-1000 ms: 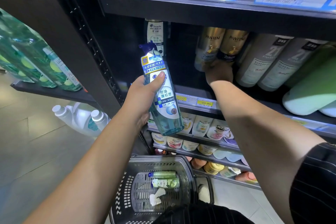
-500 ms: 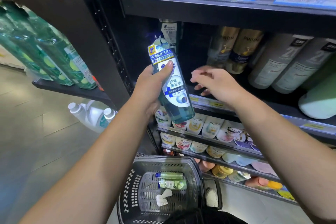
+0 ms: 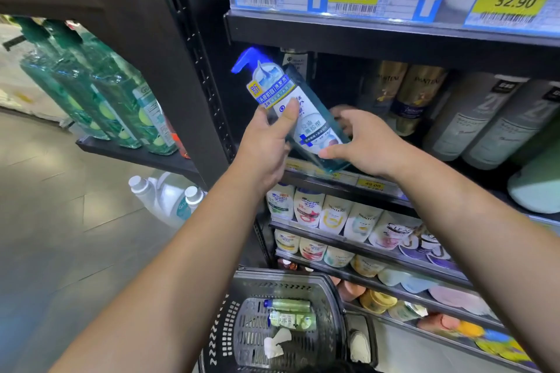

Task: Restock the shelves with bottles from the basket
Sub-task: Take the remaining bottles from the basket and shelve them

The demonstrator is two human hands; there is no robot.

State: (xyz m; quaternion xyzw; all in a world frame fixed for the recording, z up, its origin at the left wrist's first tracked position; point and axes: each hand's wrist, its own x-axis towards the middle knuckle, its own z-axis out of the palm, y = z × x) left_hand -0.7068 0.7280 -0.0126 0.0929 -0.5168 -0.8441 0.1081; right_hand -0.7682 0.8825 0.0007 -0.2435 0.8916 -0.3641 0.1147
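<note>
**Teal bottle held in both hands at the mouth of the shelf**

The left hand grips the teal bottle round its upper half, with the thumb laid across the front label. The right hand holds the lower end, thumb on the front and fingers curled behind. The bottle is in the air and tilted, its blue pump leaning up and left and its base down and right. It hangs just in front of the dark gap at the left end of the shelf, above the shelf lip with its yellow price tags.

This looks like the placing step for one bottle. The next move would be to bring it upright, lift the base over the lip and slide it back into the gap, label outward. The upper shelf board sits close above, so the pump will likely need to go in low.

A white bottle stands at the back of that gap, and the gold bottles stand just beside the right hand's fingers. Either could be knocked over. Further right are grey bottles, and rows of pouches and tubs fill the shelves below.

The basket on the floor holds two green bottles lying flat, so the restocking seems unfinished. To the left, tall green bottles line a neighbouring shelf.
</note>
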